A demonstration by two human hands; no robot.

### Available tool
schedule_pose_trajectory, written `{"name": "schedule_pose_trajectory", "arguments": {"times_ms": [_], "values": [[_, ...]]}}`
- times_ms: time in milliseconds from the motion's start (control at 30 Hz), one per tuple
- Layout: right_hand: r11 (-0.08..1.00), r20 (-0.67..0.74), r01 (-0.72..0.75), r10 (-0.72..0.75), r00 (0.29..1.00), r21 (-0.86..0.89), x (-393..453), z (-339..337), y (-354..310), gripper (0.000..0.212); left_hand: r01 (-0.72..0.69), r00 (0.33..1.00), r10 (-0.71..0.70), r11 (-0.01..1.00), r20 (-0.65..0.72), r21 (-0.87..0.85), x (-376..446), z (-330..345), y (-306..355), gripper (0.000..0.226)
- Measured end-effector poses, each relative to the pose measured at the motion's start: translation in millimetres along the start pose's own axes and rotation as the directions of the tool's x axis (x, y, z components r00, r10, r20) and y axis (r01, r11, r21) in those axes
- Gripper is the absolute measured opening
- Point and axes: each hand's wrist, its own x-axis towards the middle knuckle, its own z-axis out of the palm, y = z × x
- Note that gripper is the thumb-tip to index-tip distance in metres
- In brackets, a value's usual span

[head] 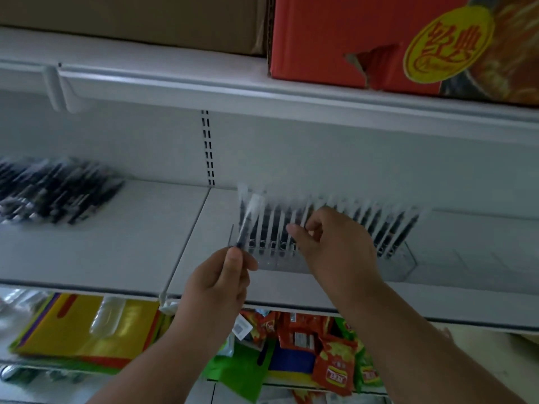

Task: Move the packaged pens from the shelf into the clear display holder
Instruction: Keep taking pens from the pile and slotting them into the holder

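both forearms enter from the bottom edge and reach up to the middle shelf [116, 252]. left hand [221, 275] pinches the lower end of one packaged pen [248, 220] between thumb and fingers; the pen stands tilted, its top leaning right, at the left end of the clear display holder [405, 258]. whether its tip is already in a slot cannot be told from the blur. right hand [335, 243] is over the middle of the holder, fingers curled, thumb and forefinger closing on the top of one of the standing pens; the exact contact is blurred.

row of packaged pens [388, 228] stands upright in the holder, which sits on the right shelf panel, near the back wall and set back from the front lip. loose pile of packaged pens [49, 191] lies flat on the left panel, well apart from the holder, reaching the left frame edge. bare shelf surface lies between pile and holder, and a further bare stretch lies right of the holder.

upper shelf carries a red carton [350, 39] overhanging its front edge and a brown carton [131, 18] beside it. lower shelf holds yellow folders [87, 325] and red snack packets [329, 363].
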Motion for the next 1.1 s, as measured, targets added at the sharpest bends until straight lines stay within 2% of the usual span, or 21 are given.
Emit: {"name": "schedule_pose_trajectory", "arguments": {"times_ms": [67,100,167,233,300,500,667,767,867,1000,1100], "values": [[0.971,-0.018,0.073,-0.071,0.997,0.228,-7.5,-7.2,-4.9,0.026,0.055,0.997,-0.052,0.997,0.051,-0.047,3.3,3.2,4.5,0.045],[0.927,0.044,0.058,-0.08,0.996,0.371,-11.1,-9.5,-9.1,0.019,0.084,0.993,-0.079,0.995,0.093,-0.052,4.2,4.9,5.8,0.046],[0.794,0.223,-0.064,-0.092,0.971,0.605,-15.8,-12.8,-19.4,0.01,0.108,0.98,-0.095,0.992,0.175,-0.066,4.4,9.8,8.0,0.047],[0.647,0.278,-0.179,-0.053,0.959,0.741,-19.9,-15.3,-24.3,0.01,0.098,0.966,-0.079,0.993,0.245,-0.063,3.3,13.3,11.6,0.047],[0.571,0.277,-0.223,-0.009,0.961,0.79,-21.8,-20.5,-25.2,0.01,0.076,0.953,-0.063,0.997,0.295,-0.033,2.5,14.6,14.1,0.047],[0.621,0.227,-0.169,-0.015,0.974,0.766,-25.1,-21.0,-23.9,0.018,0.059,0.935,-0.052,0.998,0.351,-0.01,-2.0,11.8,10.0,0.05],[0.595,0.071,-0.156,0.164,0.984,0.788,-21.0,-32.6,-11.0,0.016,0.065,0.985,-0.078,0.994,0.156,0.091,2.9,3.7,6.8,0.05],[0.787,-0.145,-0.073,0.203,0.968,0.612,-9.0,-39.9,3.3,0.014,0.044,0.995,-0.05,0.996,0.081,0.08,6.1,-3.0,5.9,0.047],[0.911,-0.234,-0.001,0.106,0.966,0.412,-0.2,-40.4,4.7,0.012,0.034,0.994,-0.038,0.998,0.1,0.045,4.3,-3.5,8.2,0.045],[0.957,-0.161,0.068,-0.022,0.987,0.282,6.1,-31.9,2.5,0.007,0.018,0.992,-0.021,1.0,0.122,0.025,3.2,-4.0,9.1,0.046],[0.971,-0.175,0.101,-0.063,0.983,0.218,11.0,-33.5,2.4,0.007,0.024,0.994,-0.026,0.999,0.111,0.023,3.1,-4.7,8.4,0.043]]}}
